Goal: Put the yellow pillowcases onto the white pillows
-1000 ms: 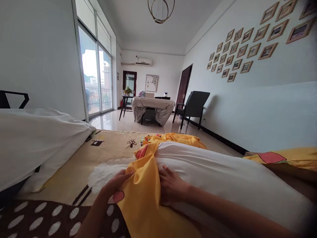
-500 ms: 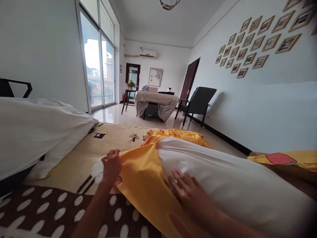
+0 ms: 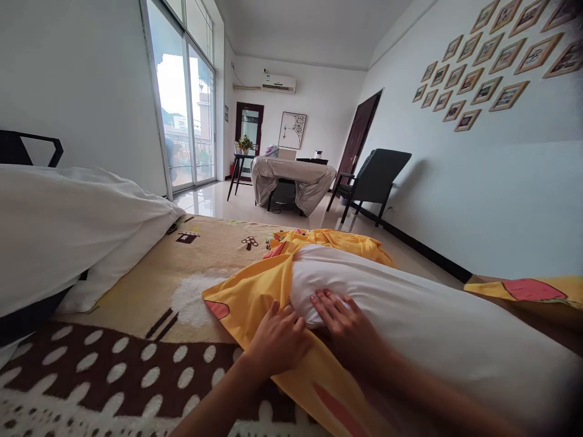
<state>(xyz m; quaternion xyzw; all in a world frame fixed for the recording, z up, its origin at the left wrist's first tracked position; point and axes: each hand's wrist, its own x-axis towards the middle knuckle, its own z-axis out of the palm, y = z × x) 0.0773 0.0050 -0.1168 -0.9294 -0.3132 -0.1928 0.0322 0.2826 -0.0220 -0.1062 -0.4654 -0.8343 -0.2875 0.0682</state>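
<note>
- Resting palm-down on the near left end of the white cushion, the right hand points its fingertips up and to the left.
- Its fingers are stretched out with a slight bend and are loosely spread, the leading two lying close together; they lie on the white fabric and pinch nothing that shows.
- The right forearm slants in from the lower right, low across the cushion's near side.
- Set just left of it, the left hand lies back-upward over the yellow cloth, knuckles raised and fingers curled down at the cloth's edge.
- Those fingertips are partly hidden, so I cannot tell whether they pinch the fabric or only press on it.
- The left forearm rises from the bottom edge and leans to the right, so that the two hands come near each other without visibly touching.
- The white cushion lies at centre and right, stretching from the hands toward the right edge.
- The yellow cloth runs along its left end, one corner with a pink patch spread flat on the patterned blanket, and its near part extending below the hands.
- Bunched yellow fabric lies just beyond the cushion's far side.
</note>
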